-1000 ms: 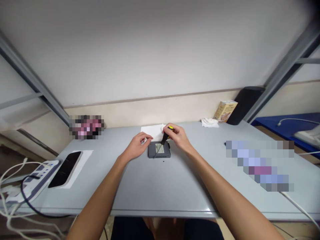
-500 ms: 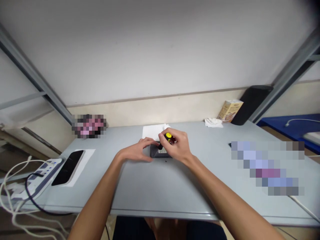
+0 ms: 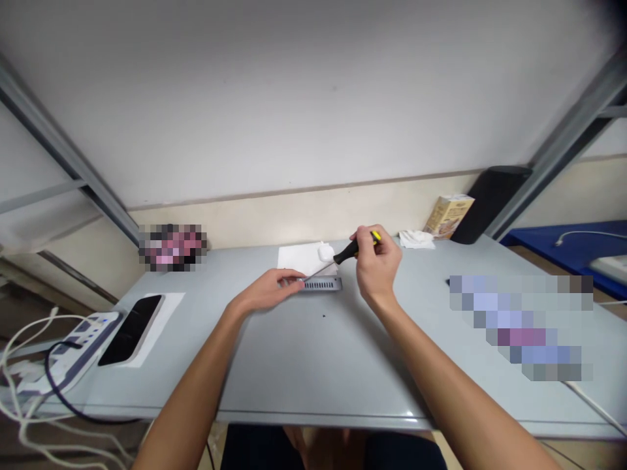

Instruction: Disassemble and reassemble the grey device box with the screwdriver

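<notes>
Fingers (image 3: 294,287) of the left hand (image 3: 268,289) are pinching a vented box (image 3: 322,285), apparently steadying it against the screwdriver (image 3: 349,251) the right hand (image 3: 378,262) is clutching.

That's two here, left grip (image 3: 268,289) and right grip (image 3: 379,264)! One screwdriver (image 3: 347,252), one vented box (image 3: 323,284), one white case (image 3: 326,252); counter's left edge, one phone (image 3: 131,329), one power strip (image 3: 68,362); far right corner, one carton (image 3: 449,215), one tissue (image 3: 416,239), one black cylinder (image 3: 491,203).

Left-hand fingers (image 3: 295,286) hide part of the grey box (image 3: 323,284), the black speck (image 3: 324,316) too small to identify.
</notes>
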`<state>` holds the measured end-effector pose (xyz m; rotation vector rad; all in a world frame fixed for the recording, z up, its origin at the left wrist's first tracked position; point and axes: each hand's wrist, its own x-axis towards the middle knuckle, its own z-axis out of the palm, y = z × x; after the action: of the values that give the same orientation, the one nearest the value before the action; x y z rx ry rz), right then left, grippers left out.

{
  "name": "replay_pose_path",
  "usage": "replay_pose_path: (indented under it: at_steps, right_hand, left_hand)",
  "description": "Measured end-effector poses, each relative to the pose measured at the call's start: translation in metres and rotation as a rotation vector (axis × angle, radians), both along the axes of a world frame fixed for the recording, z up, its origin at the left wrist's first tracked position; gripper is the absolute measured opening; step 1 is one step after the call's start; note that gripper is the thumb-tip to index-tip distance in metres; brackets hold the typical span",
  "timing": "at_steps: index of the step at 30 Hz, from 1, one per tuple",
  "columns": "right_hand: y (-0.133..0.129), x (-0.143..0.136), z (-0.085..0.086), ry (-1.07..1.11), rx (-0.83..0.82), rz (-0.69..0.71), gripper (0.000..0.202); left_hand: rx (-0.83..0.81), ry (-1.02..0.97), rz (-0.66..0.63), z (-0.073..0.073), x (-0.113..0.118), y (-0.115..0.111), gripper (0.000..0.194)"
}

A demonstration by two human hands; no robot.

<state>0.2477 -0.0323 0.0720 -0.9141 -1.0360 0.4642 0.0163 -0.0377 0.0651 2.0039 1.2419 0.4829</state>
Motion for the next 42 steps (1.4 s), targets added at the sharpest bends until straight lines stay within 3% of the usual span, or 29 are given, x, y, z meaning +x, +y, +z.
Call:
replay_pose_path:
  at_steps: [7, 15, 22, 42]
  right_hand:
    - [0.023, 0.009, -0.012, 0.190, -0.217, 0.124, 0.040]
    - [0.024, 0.001, -0.021, 0.171, -0.296, 0.285, 0.043]
    - [0.026, 0.001, -0.024, 0.226, -0.319, 0.316, 0.043]
    - [0.030, 0.005, -0.028, 0.254, -0.307, 0.342, 0.046]
  left_hand:
    - [-0.035, -0.044, 0.055, -0.004, -0.002, 0.005, 0.047]
    - [0.041, -0.172, 0.162, -0.007, -0.007, 0.011, 0.040]
    - [0.132, -0.214, 0.157, -0.004, -0.003, 0.008, 0.028]
    - [0.147, -0.206, 0.143, -0.004, -0.002, 0.006, 0.030]
